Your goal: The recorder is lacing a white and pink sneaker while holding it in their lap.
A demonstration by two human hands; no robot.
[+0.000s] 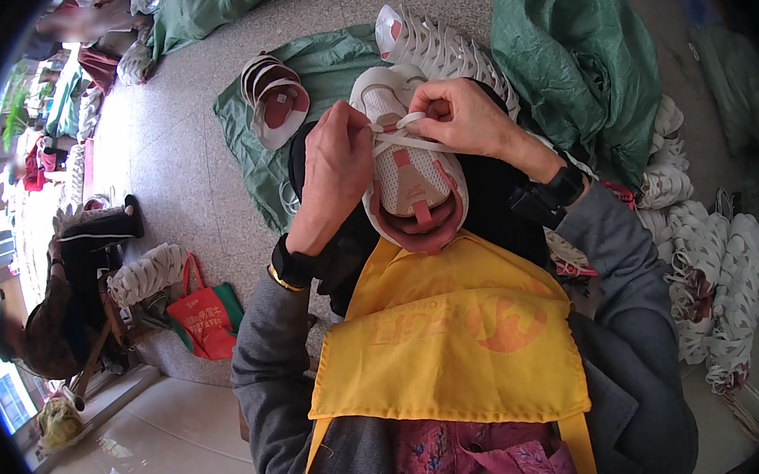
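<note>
A white sneaker (450, 173) with pink trim rests on my lap, its toe pointing away and its heel opening toward me. White shoelace (430, 146) crosses over the tongue (403, 161). On the shoe's left side, my left hand (337, 151) is closed, fingertips pinching the lace near the lowest eyelets. My right hand (469, 123) pinches the lace from the other side, thumb and forefinger pressed together. Both hands are close together just behind the toe. A yellow apron (442, 348) reaches up to the heel.
Nested white shoe uppers (286, 120) lie on a green sheet (254, 175) at the far left. A longer row of uppers (445, 49) lies beyond the shoe, beside a green sack (575, 61). More bundled uppers (712, 273) sit right. A seated person (55, 307) and red bag (205, 322) are left.
</note>
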